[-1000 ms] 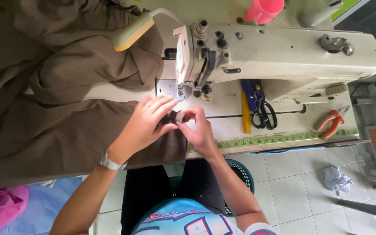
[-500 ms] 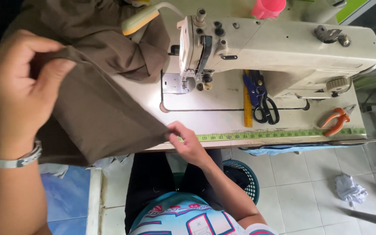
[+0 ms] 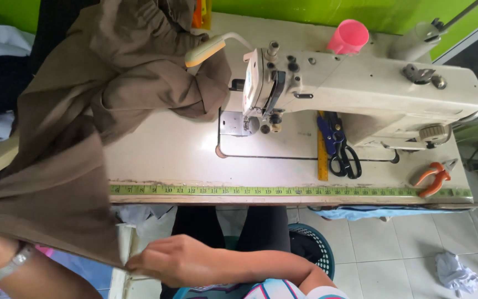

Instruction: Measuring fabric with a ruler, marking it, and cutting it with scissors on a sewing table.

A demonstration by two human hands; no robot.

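A: Where is the brown cloth (image 3: 78, 138)?

B: It drapes over the worktop's (image 3: 195, 160) nine o'clock end, bunched up against the sewing machine (image 3: 360, 94) at the top and hanging down off the front edge toward seven o'clock.

A: And the right hand (image 3: 175, 259)?

B: Below the worktop edge, at about six o'clock. Its fingers (image 3: 136, 263) are closed narrow, pinching the lowest corner of the cloth.

A: The left hand?

B: Only the forearm and a wristband (image 3: 9, 268) show, at eight o'clock. The hand itself sits behind the cloth, so I cannot tell how its fingers stand.

A: What else lies about?

B: A green measuring tape (image 3: 283, 191) runs along the front edge. Scissors (image 3: 341, 152) and a yellow ruler (image 3: 322, 149) lie just beside each other under the machine's arm. Orange pliers (image 3: 432, 176) rest at three o'clock, and a pink cup (image 3: 348, 37) stands behind the machine at one o'clock.
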